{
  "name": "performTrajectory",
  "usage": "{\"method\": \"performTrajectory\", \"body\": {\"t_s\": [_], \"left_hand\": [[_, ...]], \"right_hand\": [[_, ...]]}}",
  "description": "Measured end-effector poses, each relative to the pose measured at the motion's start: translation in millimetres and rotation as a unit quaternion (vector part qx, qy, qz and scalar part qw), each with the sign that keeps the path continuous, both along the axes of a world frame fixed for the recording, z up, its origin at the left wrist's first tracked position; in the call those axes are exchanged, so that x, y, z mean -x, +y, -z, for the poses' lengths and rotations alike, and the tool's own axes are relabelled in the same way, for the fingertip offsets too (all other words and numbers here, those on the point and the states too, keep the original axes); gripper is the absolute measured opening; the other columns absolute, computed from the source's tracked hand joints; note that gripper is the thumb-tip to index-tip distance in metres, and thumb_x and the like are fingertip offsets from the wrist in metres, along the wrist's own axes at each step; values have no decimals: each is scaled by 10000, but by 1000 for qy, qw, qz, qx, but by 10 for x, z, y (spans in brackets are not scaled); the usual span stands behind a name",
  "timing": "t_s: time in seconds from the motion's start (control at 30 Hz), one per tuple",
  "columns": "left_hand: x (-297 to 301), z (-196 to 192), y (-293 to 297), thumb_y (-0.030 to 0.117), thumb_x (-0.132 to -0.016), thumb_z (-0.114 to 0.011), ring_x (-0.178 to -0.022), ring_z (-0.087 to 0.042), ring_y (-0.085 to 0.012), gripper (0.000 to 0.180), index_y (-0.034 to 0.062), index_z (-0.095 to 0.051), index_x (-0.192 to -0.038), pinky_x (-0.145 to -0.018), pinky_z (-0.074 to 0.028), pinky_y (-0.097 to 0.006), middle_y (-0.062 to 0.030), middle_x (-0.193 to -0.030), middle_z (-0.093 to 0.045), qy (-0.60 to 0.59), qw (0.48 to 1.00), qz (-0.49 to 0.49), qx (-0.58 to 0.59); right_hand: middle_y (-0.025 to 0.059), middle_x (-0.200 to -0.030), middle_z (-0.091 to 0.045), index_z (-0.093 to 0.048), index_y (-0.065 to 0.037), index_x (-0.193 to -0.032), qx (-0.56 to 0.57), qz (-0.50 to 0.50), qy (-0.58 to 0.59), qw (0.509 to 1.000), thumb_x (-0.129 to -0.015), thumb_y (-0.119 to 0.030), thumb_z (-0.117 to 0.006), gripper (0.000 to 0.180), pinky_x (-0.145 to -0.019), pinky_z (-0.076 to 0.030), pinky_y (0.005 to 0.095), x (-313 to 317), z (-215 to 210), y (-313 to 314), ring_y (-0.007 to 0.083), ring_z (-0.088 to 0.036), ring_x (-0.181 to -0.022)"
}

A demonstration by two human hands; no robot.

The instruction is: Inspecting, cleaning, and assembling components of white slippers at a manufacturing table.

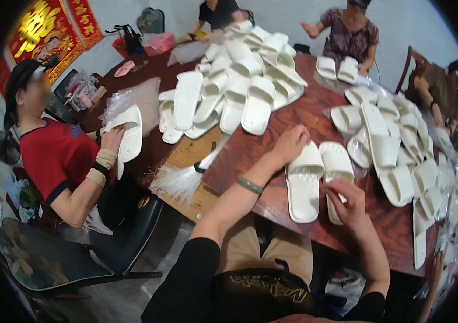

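White slide sandals (319, 180) paired on table (272, 134); left hand (289, 144) flat on one, right hand (347, 202) grip pinching other.

Soft, even indoor light fills the room, bright enough to show colour but flat, with no one source in view. The white slippers (250, 81) heaped at the far edge of the worktop (293, 116) are close to washed out, their ridges faint. Shadows under the slippers are short and weak. Clear plastic bags (455, 199) at the right edge give small glints. The fisheye bends the worktop's edges and a black rim cuts off all four corners. Fine detail is soft throughout, more so toward the rim
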State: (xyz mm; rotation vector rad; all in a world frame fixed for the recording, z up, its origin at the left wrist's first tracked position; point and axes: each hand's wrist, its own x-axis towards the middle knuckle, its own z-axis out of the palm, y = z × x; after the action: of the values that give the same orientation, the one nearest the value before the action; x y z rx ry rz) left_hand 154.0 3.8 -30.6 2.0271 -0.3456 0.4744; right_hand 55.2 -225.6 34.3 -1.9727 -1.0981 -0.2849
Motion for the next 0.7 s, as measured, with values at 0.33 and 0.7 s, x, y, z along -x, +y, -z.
{"method": "performTrajectory", "body": {"t_s": [0.33, 0.7], "left_hand": [[-164, -64, 48, 166, -880, -514, -762, -634, -148, 214, -27, -595, -927, -703, -482, -265, -95, -808, -676, 40, 999, -5, 11], [-28, -84, 13, 176, -890, -511, -768, -617, -132, 220, -21, -590, -943, -699, -474, -258, -87, -834, -669, 79, 997, 5, 14]], "right_hand": [[170, -1177, -509, -521, -40, -1146, 172, -47, -86, 980, -730, -5, -596, 424, -810, -491, 388, -192, 160, 281, 336, -550, -1006], [99, -772, -528, -518, -25, -810, 291, -123, -92, 944, -740, -83, -552, 97, -654, -489, 372, 66, 58, 183, 270, -568, -778]]}}
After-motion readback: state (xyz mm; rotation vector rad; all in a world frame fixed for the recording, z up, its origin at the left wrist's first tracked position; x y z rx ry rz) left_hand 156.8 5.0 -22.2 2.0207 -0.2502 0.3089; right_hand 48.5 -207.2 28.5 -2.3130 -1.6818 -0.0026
